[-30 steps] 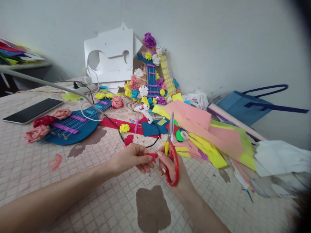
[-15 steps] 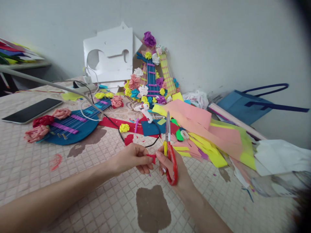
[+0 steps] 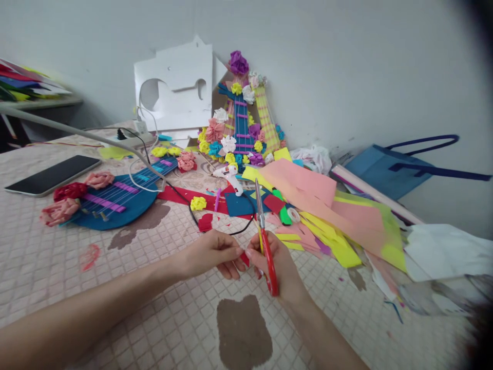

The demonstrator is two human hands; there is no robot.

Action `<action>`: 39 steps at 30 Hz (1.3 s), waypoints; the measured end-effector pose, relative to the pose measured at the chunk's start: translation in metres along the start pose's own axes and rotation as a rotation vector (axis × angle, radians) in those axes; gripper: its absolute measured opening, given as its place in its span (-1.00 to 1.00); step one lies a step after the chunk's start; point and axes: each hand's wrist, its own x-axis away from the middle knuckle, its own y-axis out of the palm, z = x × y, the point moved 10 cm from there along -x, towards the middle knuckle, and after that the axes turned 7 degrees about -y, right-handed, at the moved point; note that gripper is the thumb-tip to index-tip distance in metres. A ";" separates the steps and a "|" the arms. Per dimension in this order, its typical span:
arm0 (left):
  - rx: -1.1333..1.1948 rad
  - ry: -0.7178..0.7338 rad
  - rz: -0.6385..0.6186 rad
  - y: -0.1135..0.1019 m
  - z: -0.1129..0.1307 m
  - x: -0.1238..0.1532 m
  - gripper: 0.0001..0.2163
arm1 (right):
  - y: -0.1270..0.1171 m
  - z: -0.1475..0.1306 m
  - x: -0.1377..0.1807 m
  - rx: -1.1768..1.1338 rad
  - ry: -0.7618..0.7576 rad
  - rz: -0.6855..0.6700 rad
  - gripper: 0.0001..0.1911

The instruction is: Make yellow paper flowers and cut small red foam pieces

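Note:
A small red piece (image 3: 245, 258), of paper or felt, is pinched between the fingertips of both hands above the table. My left hand (image 3: 219, 253) is closed on its left side. My right hand (image 3: 275, 257) pinches the other side with thumb and finger, and also carries red-handled scissors (image 3: 271, 267) whose blades point up and away, looking shut. Beyond the hands lie a scrap of red material (image 3: 205, 222), a yellow crepe paper flower (image 3: 198, 203) and a white glue gun (image 3: 230, 177) with a black cord.
A blue guitar-shaped craft (image 3: 123, 205) with paper roses lies left, beside a tablet-like device (image 3: 54, 174). Decorated guitar shapes (image 3: 241, 123) lean on the wall near a white cut-out board (image 3: 173, 97). Pink paper sheets (image 3: 300, 180), yellow strips (image 3: 335, 241) and a blue bag (image 3: 389, 167) are right.
The scissors have turned in my right hand, their tips swinging left. The hands have drawn closer around the red piece, which now shows less and slants.

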 end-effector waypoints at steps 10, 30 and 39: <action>-0.012 -0.008 0.004 0.003 -0.001 -0.002 -0.67 | -0.001 0.001 0.000 -0.069 -0.006 0.041 -0.76; 0.018 -0.025 -0.099 0.012 -0.012 -0.007 -0.81 | 0.000 0.004 0.004 -0.102 0.007 0.064 -0.74; -0.025 -0.101 -0.186 0.017 -0.016 -0.003 -0.71 | -0.004 0.003 0.004 -0.138 0.014 0.122 -0.74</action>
